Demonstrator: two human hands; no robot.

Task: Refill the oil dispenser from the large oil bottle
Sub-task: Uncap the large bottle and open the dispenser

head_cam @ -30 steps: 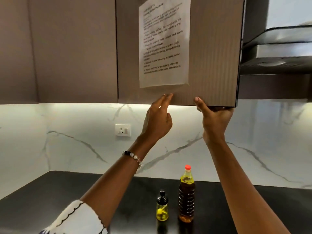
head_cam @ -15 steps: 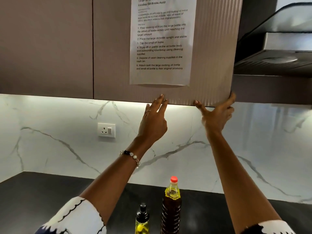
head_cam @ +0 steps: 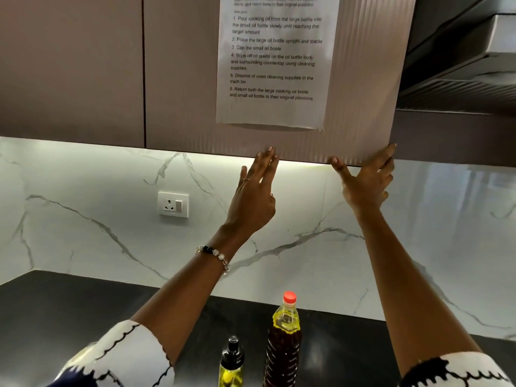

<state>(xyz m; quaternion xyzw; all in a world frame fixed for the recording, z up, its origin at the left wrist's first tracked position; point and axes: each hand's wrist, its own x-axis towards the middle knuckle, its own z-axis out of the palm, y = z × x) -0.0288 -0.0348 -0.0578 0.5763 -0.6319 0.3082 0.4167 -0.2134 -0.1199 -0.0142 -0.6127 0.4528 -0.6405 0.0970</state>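
Note:
The large oil bottle (head_cam: 283,344), dark oil with a red cap and yellow label, stands upright on the black countertop (head_cam: 69,317). Just left of it stands the small oil dispenser (head_cam: 231,364), with a black top and yellow oil. Both hands are raised far above them at the wall cabinet door (head_cam: 184,79). My left hand (head_cam: 255,196) has its fingers spread, fingertips touching the door's bottom edge. My right hand (head_cam: 367,182) is flat against the door's lower right corner, fingers apart. Neither hand holds anything.
A printed instruction sheet (head_cam: 275,60) is taped to the cabinet door. A white wall socket (head_cam: 173,204) sits on the marble backsplash. A range hood (head_cam: 460,65) juts out at the upper right. Another cabinet door (head_cam: 69,65) is to the left.
The cabinet door has swung from ajar to flat against the cabinet. My right hand went from gripping its bottom edge to pressing flat. The view shifted right and down a little.

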